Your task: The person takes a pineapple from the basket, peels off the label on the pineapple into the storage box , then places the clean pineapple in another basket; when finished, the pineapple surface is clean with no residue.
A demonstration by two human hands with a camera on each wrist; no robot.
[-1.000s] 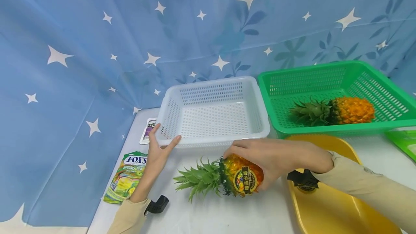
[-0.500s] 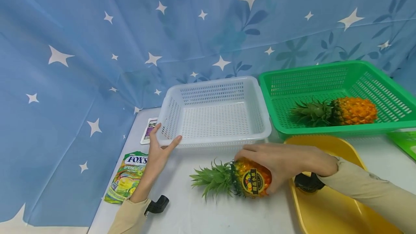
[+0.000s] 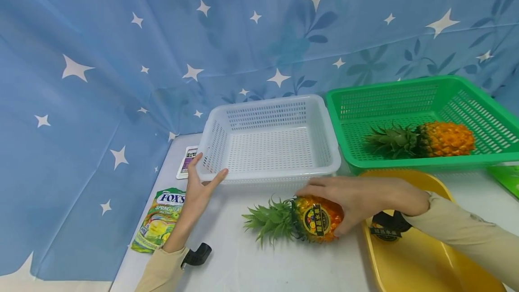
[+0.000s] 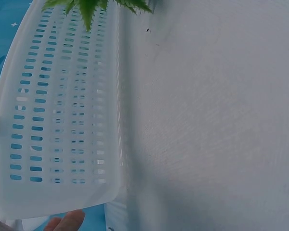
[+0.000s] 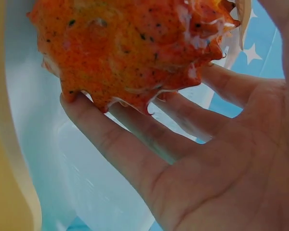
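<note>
The right hand [image 3: 352, 197] holds a pineapple [image 3: 316, 220] from above, its fingers [image 5: 115, 144] spread and bent round the fruit's spiky end, with the thumb on the side nearer the body. The fruit lies on its side low over the table [image 3: 263, 267]; whether it touches the cloth I cannot tell. Its leafy crown points away from those fingers, toward the left forearm, and a black and gold label shows beside them. The left hand [image 3: 198, 195] has thumb and finger wide apart at a near corner of the white basket [image 3: 263, 175], touching it. A small card [image 3: 188, 161] lies just outside these fingers, and a candy bag [image 3: 158, 220] lies beside the forearm. Beyond the right fingers, to their right, a green basket [image 3: 405, 161] holds a second pineapple [image 3: 448, 139]. Behind those fingers, below the right forearm, is a yellow tub [image 3: 425, 260].
</note>
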